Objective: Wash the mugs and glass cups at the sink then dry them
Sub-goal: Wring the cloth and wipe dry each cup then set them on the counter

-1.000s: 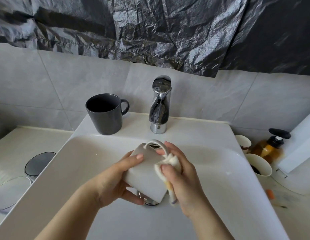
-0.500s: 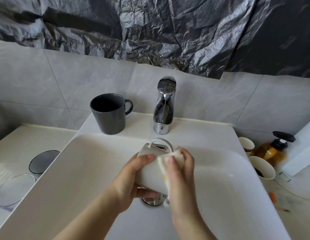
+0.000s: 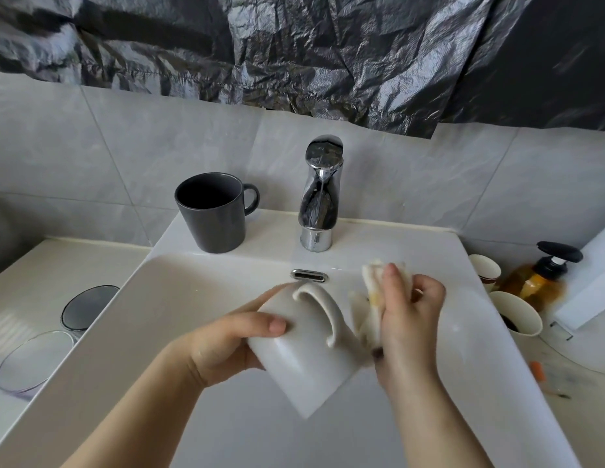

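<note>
Over the white sink basin (image 3: 199,298) my left hand (image 3: 226,346) grips a white mug (image 3: 304,363), tilted with its handle up and its base toward me. Just right of the mug my right hand (image 3: 409,325) pinches a pale cloth (image 3: 372,298) that touches the mug's right side. A dark grey mug (image 3: 211,212) stands upright on the sink's back ledge, left of the chrome tap (image 3: 319,194). Two glass cups, one smoky (image 3: 88,307) and one clear (image 3: 30,361), stand on the counter at the left.
Right of the sink stand two paper cups (image 3: 515,314) and an amber soap pump bottle (image 3: 539,282). A white box (image 3: 595,275) leans at the far right. Crumpled black plastic (image 3: 294,45) covers the wall above the tiles.
My left hand has turned the white mug so its handle and side show more. My right hand with the cloth has come off the mug's body and moved to its right side.
</note>
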### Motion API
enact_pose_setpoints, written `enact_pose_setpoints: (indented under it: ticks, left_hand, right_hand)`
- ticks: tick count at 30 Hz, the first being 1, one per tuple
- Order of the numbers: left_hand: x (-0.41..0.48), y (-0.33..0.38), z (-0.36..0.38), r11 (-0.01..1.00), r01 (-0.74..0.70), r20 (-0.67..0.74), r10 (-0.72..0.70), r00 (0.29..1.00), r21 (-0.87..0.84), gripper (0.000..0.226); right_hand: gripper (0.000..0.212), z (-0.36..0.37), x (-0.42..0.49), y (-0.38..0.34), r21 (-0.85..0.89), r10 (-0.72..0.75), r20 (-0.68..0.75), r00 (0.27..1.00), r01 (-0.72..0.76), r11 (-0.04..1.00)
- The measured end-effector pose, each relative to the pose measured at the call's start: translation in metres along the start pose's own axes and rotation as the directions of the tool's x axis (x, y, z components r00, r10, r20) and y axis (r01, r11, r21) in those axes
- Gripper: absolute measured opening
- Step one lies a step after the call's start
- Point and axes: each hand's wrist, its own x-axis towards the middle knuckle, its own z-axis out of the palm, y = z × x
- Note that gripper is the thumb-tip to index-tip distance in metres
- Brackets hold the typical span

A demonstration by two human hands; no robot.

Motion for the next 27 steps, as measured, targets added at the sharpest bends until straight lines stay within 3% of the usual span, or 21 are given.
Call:
enact_pose_setpoints:
  ticks: [3, 5, 8, 13, 15, 18, 21, 24, 27]
  left_hand:
    - [0.003, -0.006, 0.001, 0.995, 0.092, 0.08, -0.096, 0.992, 0.045, 0.071]
    - [0.005, -0.011, 0.001, 0.991, 0.127, 0.09, -0.129, 0.988, 0.036, 0.076]
    - [0.008, -0.016, 0.0, 0.979, 0.183, 0.05, -0.179, 0.983, -0.085, 0.09]
    - [0.016, -0.017, 0.015, 0.935, 0.261, -0.051, -0.28, 0.959, -0.238, 0.069]
    - [0.018, -0.017, 0.017, 0.908, 0.292, -0.14, -0.345, 0.928, -0.299, 0.068]
    - [0.019, -0.016, 0.018, 0.902, 0.243, -0.201, -0.328, 0.923, -0.357, 0.07]
    - [0.018, -0.014, 0.016, 0.929, 0.166, -0.217, -0.246, 0.945, -0.332, 0.07]
    - [0.016, -0.01, 0.023, 0.94, 0.098, -0.191, -0.168, 0.967, -0.327, 0.088]
    - [0.017, -0.009, 0.036, 0.992, 0.069, -0.389, -0.104, 0.915, -0.103, 0.085]
  right_hand:
    - [0.012, 0.003, -0.007, 0.002, -0.152, -0.037, 0.215, 0.976, 0.071, 0.986]
    - [0.019, 0.005, -0.014, 0.002, -0.21, 0.007, 0.386, 0.923, 0.08, 0.974]
    - [0.03, 0.005, -0.016, 0.002, -0.259, 0.087, 0.446, 0.891, 0.035, 0.965]
    - [0.04, 0.005, -0.009, 0.01, -0.36, 0.109, 0.215, 0.971, -0.025, 0.933]
    - [0.034, 0.007, -0.009, 0.012, -0.385, 0.074, 0.116, 0.99, -0.024, 0.922]
    - [0.032, 0.008, -0.005, 0.012, -0.401, 0.031, -0.017, 0.999, -0.036, 0.915]
    - [0.042, 0.003, 0.003, 0.012, -0.358, 0.027, -0.136, 0.99, -0.075, 0.931]
    - [0.048, 0.0, 0.003, 0.009, -0.285, 0.086, -0.193, 0.977, -0.139, 0.948]
    - [0.046, 0.004, -0.002, 0.013, -0.33, 0.08, -0.128, 0.989, -0.118, 0.937]
